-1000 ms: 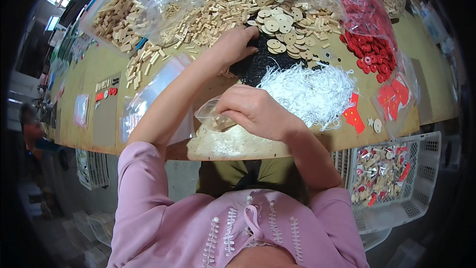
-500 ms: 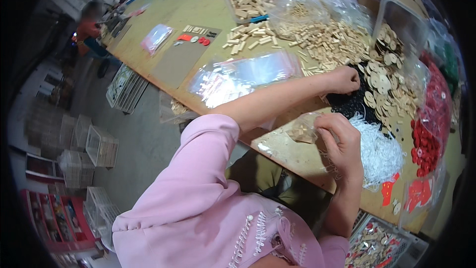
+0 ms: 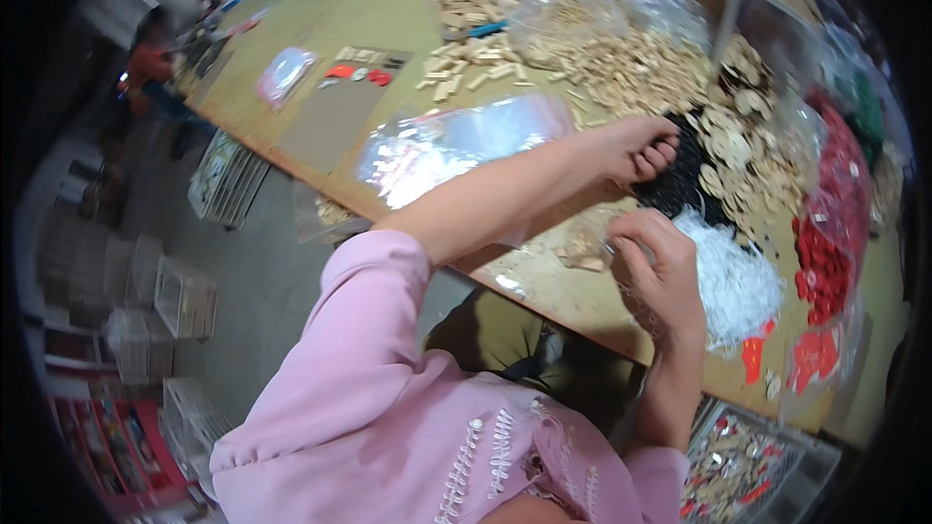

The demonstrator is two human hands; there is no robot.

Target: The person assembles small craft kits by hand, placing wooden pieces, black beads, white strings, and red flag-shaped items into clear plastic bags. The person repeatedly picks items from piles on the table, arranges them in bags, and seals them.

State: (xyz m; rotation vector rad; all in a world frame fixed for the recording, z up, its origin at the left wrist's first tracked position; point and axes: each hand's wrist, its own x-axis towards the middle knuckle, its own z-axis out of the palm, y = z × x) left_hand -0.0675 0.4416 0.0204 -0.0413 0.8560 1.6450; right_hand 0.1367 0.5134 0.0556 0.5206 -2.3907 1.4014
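clear plastic bag [image 3: 587, 241], probably light, soft and slippery, best held by its rim, is pinched in the right hand [image 3: 660, 267] above the table [image 3: 529, 281]; beyond, the left hand [image 3: 641, 148] curls by black bits [image 3: 691, 163], grasping what i can't tell.

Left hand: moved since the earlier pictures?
Yes: the left hand has drawn back slightly leftward, away from the pale round discs.

Looking steeply down from the wearer's head through one wide fisheye lens; hovering close above the pink top [image 3: 379, 417], farther from the left hand [image 3: 641, 148] and right hand [image 3: 662, 267]; facing across the worktable [image 3: 374, 19], slanting its front edge down rightward, taking in floor [image 3: 282, 281] at left.
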